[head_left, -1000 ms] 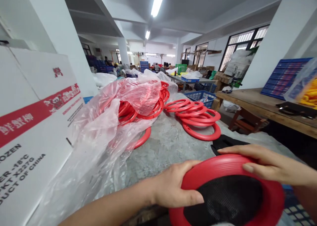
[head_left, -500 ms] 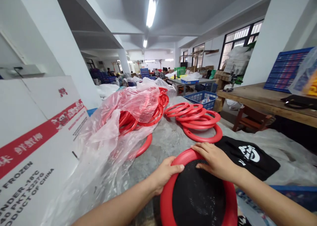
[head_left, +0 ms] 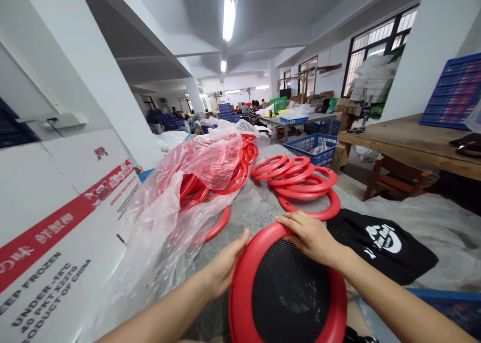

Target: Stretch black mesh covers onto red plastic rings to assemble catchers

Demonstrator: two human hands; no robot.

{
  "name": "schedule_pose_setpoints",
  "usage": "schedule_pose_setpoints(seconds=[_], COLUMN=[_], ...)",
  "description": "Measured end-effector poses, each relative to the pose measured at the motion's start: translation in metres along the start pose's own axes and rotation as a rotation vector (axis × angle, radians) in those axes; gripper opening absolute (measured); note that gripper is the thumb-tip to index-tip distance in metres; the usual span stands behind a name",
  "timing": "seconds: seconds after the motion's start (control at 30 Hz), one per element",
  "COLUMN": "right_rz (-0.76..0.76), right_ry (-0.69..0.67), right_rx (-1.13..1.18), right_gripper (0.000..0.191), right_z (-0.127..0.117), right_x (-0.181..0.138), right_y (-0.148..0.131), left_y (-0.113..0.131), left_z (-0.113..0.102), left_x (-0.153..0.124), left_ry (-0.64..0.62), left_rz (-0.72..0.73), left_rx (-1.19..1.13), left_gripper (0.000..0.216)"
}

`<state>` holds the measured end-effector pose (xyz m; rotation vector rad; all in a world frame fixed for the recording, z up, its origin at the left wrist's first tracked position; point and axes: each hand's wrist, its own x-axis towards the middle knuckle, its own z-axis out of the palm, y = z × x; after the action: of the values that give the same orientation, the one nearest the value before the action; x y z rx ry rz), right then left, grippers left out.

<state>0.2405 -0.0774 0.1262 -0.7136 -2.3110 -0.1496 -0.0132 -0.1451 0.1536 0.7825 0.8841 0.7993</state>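
Observation:
A red ring with black mesh [head_left: 291, 293] across its middle stands tilted close in front of me. My right hand [head_left: 310, 235] grips its top rim, fingers over the outer edge and thumb hidden at the mesh. Along the left outer edge lies my left hand [head_left: 224, 264], its thumb stretched upward and off the front face; its other fingers are largely hidden. Beyond the hands, several loose red rings [head_left: 308, 188] overlap in a row on the grey table [head_left: 259, 202]. To their left, more red rings [head_left: 195, 187] sit partly inside a clear plastic bag [head_left: 158, 217].
A black cloth bag [head_left: 379, 245] with white print lies right of my right hand. On the left stands a white carton [head_left: 86, 222]. Blue crates [head_left: 313, 147] and a wooden bench [head_left: 417, 140] with a chair [head_left: 396, 175] are farther right. A person [head_left: 253, 113] sits in the background.
The meshed ring has shifted left and its rim has tilted. My left thumb has come off its front face to the outer edge. My right hand has slid left with the rim.

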Motion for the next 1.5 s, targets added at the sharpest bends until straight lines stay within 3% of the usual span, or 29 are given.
schedule_pose_setpoints(seconds=[0.23, 0.47, 0.7, 0.9, 1.07, 1.3, 1.5], right_rz=[0.091, 0.056, 0.024, 0.061, 0.142, 0.283, 0.317], right_ry=[-0.081, 0.007, 0.052, 0.141, 0.251, 0.293, 0.253], right_rx=[0.088, 0.022, -0.005, 0.061, 0.182, 0.238, 0.143], right_gripper=[0.043, 0.044, 0.039, 0.047, 0.055, 0.047, 0.045], right_z=[0.009, 0.006, -0.014, -0.023, -0.030, -0.039, -0.068], right_x=[-0.018, -0.032, -0.031, -0.051, -0.084, -0.112, -0.115], right_y=[0.010, 0.011, -0.014, -0.035, -0.046, -0.053, -0.054], left_y=[-0.011, -0.002, 0.012, -0.007, -0.012, -0.014, -0.019], left_z=[0.010, 0.020, 0.038, 0.054, 0.070, 0.087, 0.090], left_x=[0.008, 0.006, 0.003, -0.007, -0.029, -0.047, -0.056], left_ry=[0.227, 0.233, 0.114, 0.190, 0.108, -0.108, -0.165], left_rz=[0.023, -0.020, -0.098, 0.045, 0.151, 0.233, 0.322], left_rx=[0.109, 0.095, 0.237, 0.415, 0.717, 0.808, 0.729], left_gripper=[0.049, 0.038, 0.028, 0.033, 0.035, 0.037, 0.041])
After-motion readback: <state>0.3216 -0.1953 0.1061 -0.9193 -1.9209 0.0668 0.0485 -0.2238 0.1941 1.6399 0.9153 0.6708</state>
